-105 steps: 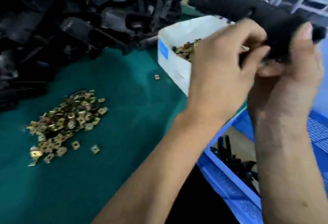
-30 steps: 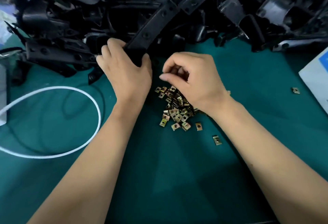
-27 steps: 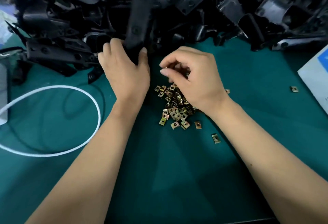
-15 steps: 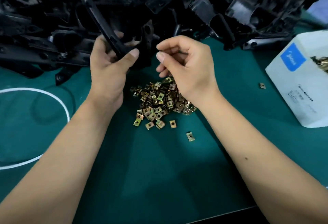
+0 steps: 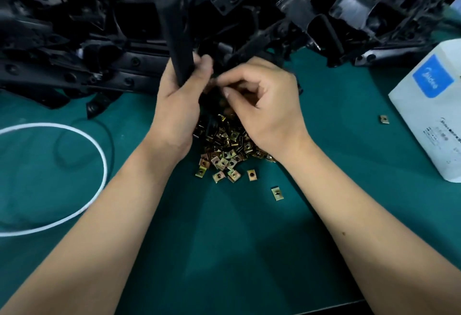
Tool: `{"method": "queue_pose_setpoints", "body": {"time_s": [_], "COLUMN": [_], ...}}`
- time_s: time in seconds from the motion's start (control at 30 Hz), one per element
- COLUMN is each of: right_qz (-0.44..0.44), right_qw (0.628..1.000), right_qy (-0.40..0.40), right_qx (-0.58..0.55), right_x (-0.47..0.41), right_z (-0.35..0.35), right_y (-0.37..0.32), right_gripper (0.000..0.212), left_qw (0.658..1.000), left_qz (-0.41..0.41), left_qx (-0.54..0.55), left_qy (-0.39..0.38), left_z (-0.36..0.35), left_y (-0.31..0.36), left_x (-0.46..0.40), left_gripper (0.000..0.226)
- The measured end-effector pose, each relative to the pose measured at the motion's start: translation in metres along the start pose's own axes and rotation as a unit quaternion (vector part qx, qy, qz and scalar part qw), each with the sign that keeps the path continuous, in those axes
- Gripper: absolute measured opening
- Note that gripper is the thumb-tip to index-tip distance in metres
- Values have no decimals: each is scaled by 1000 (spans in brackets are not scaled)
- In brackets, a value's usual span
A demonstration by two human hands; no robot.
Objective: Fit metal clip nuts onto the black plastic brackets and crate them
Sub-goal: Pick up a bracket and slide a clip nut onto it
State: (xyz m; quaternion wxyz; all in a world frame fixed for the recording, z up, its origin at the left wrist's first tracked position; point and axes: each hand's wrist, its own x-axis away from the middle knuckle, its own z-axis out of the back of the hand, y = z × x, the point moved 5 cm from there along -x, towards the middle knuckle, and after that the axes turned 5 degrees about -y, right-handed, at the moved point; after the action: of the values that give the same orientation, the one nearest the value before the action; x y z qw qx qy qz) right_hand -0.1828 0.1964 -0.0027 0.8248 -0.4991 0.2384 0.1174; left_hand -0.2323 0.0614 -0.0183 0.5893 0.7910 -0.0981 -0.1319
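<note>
Fitting step in hand, by my reading. Left hand (image 5: 178,97) grips a bracket (image 5: 178,27) at its lower end, fingers and thumb wrapped round it, bar standing near upright in front of the bracket heap (image 5: 274,10). Right hand (image 5: 267,105) has fingers curled, tips pressed together close against the bracket's lower end, just above the nuts (image 5: 224,150). It looks like a pinch on a clip nut, but no nut shows between the fingertips; cannot tell what, if anything, it holds.

Loose nuts lie piled on the green mat (image 5: 224,252) under both hands, a few strays nearer the person, one single nut (image 5: 384,119) off beside the white box (image 5: 434,115). White cord (image 5: 99,155) loops on the mat at left. No crate in view.

Next move, as I judge it: line the nut's open mouth with the bracket edge at a hole and push it home; needs the left hand to hold the bar steady and the right thumb to press square, or the clip rides askew.

Against half a second ago: the hands were apart then, right fingers in the air well clear of the bracket; now they meet at its end. The bracket leaned up to the left then; now it stands closer to upright. View has shifted, the box sitting further right
</note>
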Motion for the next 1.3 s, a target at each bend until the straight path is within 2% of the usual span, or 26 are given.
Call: {"method": "queue_pose_setpoints", "body": {"time_s": [0.03,0.07,0.17,0.23,0.33,0.5,0.6,0.73,0.83,1.03,1.13,1.23,1.3], "right_qz": [-16,-34,-91,-118,-124,-133,-139,-153,-171,-189,-202,-209,-211], "right_qw": [1000,999,992,984,980,978,975,967,955,936,927,919,922], "right_qy": [4,7,29,45,52,42,41,42,51,36,18,-6,-17], "right_qx": [-8,-21,-84,-129,-149,-158,-171,-199,-239,-293,-316,-334,-323], "right_x": [1,1,2,1,0,0,0,-1,-1,1,1,1,2], "right_z": [-1,-2,1,5,9,7,7,8,12,11,9,5,2], "right_y": [2,4,10,13,13,14,15,15,17,16,17,17,16], "right_gripper": [20,21,20,19,17,16,11,21,26,23,24,34,34], "left_qw": [999,997,981,980,985,992,997,999,996,968,960,955,952], "left_qz": [-18,-41,-99,-103,-76,-53,-65,-39,-9,78,90,88,87], "left_qx": [-17,-52,-147,-147,-127,-67,-16,22,78,238,260,280,293], "left_qy": [28,49,81,88,88,95,44,-20,-43,-30,-42,-37,-20], "left_z": [1,2,9,14,15,15,13,14,15,12,14,16,17], "left_y": [1,3,11,13,11,11,15,11,7,-1,-4,-5,-6], "left_x": [1,1,0,0,1,0,0,-1,-3,-6,-6,-7,-8], "left_gripper": [14,15,35,46,48,43,32,59,59,50,44,47,50]}}
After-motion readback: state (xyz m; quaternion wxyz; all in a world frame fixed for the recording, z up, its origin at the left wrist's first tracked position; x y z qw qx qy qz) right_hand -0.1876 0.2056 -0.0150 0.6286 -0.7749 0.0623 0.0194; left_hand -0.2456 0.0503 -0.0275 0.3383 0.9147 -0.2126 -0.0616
